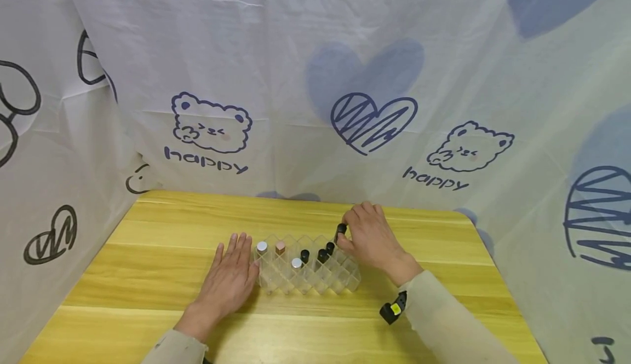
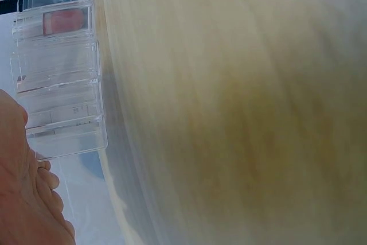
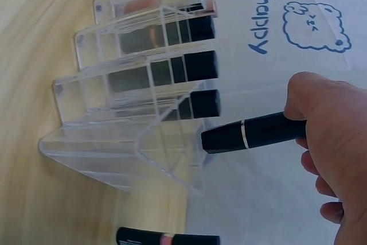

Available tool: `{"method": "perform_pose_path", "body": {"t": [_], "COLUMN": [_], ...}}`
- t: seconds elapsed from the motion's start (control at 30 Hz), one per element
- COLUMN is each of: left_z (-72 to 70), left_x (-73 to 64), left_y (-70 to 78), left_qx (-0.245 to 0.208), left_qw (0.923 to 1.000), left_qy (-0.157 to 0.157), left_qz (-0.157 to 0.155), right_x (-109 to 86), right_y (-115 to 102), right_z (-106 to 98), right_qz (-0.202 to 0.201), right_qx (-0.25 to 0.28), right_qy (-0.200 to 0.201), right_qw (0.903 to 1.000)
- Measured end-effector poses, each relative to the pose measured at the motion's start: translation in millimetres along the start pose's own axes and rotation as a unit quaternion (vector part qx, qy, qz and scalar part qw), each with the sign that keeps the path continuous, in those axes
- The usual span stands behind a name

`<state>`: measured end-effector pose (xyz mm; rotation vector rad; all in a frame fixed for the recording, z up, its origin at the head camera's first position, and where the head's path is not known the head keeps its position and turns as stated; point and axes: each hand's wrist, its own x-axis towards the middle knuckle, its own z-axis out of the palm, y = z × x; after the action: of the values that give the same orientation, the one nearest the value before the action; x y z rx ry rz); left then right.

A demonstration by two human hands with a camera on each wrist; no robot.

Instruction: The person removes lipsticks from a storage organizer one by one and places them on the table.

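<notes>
A clear lipstick holder (image 1: 308, 284) with diamond-shaped compartments stands on the table, several capped tubes upright in it. My right hand (image 1: 372, 238) pinches a black lipstick tube (image 3: 258, 133) with a silver band by its upper part. In the right wrist view, the tube's lower end is at the top of the holder's end compartments; whether it has entered one I cannot tell. My left hand (image 1: 229, 271) lies with straight fingers beside the holder's left end, the thumb at its side. In the left wrist view, the holder's wall (image 2: 63, 107) is close to that hand.
Another black tube with a pink band (image 3: 166, 238) shows near the holder at the bottom of the right wrist view. Behind the wooden table (image 1: 148, 232) hangs a printed white cloth (image 1: 296, 161). Silver-capped tubes (image 1: 262, 247) stand toward the holder's left.
</notes>
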<state>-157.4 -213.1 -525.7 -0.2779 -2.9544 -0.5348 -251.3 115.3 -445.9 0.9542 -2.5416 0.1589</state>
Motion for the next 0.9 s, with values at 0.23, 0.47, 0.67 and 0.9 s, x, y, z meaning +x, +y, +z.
{"method": "perform_pose_path", "body": {"t": [0.23, 0.47, 0.67, 0.9], "left_z": [0.0, -0.2, 0.7, 0.2], "left_x": [-0.1, -0.2, -0.3, -0.8], "left_y": [0.4, 1.3, 1.0, -0.1], "left_qx": [-0.006, -0.007, -0.008, -0.009], "left_qw": [1.0000, 1.0000, 1.0000, 0.9999], "left_qy": [-0.003, -0.002, -0.002, -0.003], "left_qz": [0.000, 0.002, 0.002, 0.004], "right_x": [-3.7, -11.9, -18.8, -26.2], "right_y": [6, 18, 26, 35], "right_z": [-12, -20, -22, -27], "right_qz": [0.019, 0.026, 0.031, 0.055], "right_qx": [-0.003, -0.004, -0.001, 0.007], "right_qy": [0.002, 0.009, 0.010, 0.008], "right_qw": [0.9998, 0.9996, 0.9995, 0.9984]}}
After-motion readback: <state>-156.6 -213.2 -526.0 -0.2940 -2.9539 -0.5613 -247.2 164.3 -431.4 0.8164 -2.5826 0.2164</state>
